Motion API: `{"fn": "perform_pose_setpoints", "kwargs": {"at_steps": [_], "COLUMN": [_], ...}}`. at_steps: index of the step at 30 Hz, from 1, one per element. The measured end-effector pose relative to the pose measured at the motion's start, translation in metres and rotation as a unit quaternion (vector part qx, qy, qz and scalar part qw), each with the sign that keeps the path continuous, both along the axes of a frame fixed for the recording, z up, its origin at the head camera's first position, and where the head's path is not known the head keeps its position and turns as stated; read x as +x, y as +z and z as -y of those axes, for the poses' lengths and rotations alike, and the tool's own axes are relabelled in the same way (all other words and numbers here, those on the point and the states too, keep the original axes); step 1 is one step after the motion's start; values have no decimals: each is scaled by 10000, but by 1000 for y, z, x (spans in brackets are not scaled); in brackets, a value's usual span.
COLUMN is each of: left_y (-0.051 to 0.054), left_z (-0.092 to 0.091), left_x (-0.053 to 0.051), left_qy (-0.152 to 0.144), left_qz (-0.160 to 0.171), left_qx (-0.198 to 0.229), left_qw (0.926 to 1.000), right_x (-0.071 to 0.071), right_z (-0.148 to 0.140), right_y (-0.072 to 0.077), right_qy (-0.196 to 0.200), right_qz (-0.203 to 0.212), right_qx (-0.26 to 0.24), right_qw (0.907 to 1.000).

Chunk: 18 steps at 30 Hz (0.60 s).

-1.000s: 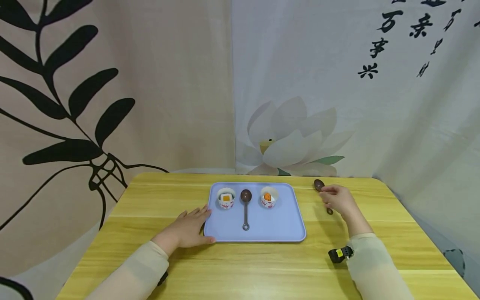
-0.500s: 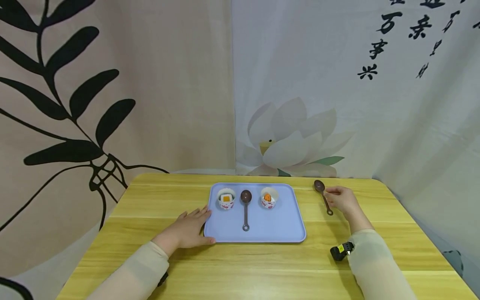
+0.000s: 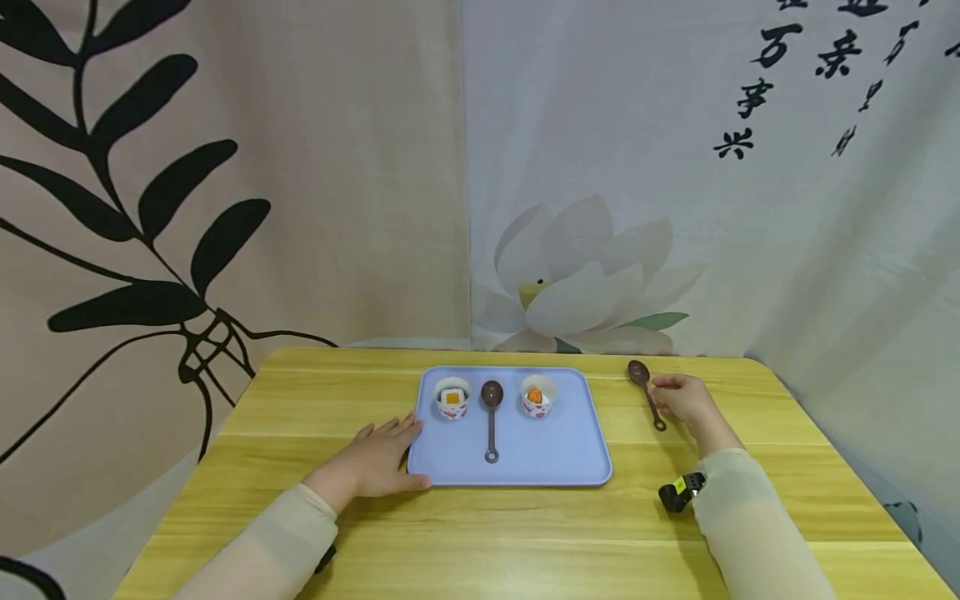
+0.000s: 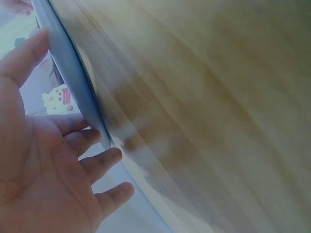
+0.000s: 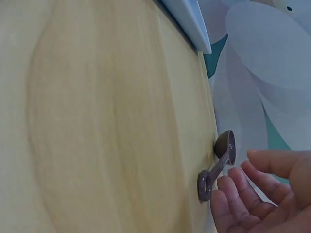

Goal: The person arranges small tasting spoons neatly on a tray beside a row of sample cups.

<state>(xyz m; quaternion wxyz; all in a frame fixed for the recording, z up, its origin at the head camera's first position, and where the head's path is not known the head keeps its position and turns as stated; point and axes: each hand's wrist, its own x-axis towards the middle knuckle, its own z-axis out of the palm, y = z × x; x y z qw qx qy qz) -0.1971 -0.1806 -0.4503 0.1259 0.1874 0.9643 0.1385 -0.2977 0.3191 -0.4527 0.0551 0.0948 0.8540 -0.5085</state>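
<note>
My left hand [image 3: 375, 458] touches the left edge of a pale blue tray [image 3: 555, 458] with its fingers extended; the left wrist view shows the palm and spread fingers at the rim. On the tray, a brown spoon [image 3: 491, 417] lies between two small patterned cups, the left cup [image 3: 452, 411] with a white and yellow piece inside, the right cup [image 3: 537, 407] with an orange piece. A second brown spoon [image 3: 647, 392] lies on the table right of the tray. My right hand [image 3: 688, 404] is just beside its handle, fingers loosely bent and holding nothing.
The wooden table [image 3: 540, 542] spreads out around the tray. A printed curtain [image 3: 360, 208] hangs behind its far edge. A black wrist camera [image 3: 678, 493] juts out from the right sleeve.
My right hand has let go of the spoon and shifted slightly right, leaving the spoon on the table. The left hand and tray have stayed in place.
</note>
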Motion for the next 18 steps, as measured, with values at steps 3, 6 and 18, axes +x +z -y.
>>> {"fn": "perform_pose_setpoints", "kwargs": {"at_steps": [3,6,18], "left_y": [0,0,0], "left_z": [0,0,0], "left_x": [0,0,0], "left_qy": [16,24,8], "left_qz": [0,10,-7], "left_qx": [-14,-3,-68], "left_qw": [10000,10000,10000], "right_x": [-1,-2,-11], "right_z": [-1,-2,-1], "right_y": [-1,-3,-10], "right_qy": [-5,59,150], "right_qz": [62,103,162], "right_qx": [0,34,272], "right_qw": [10000,9999,9994]}}
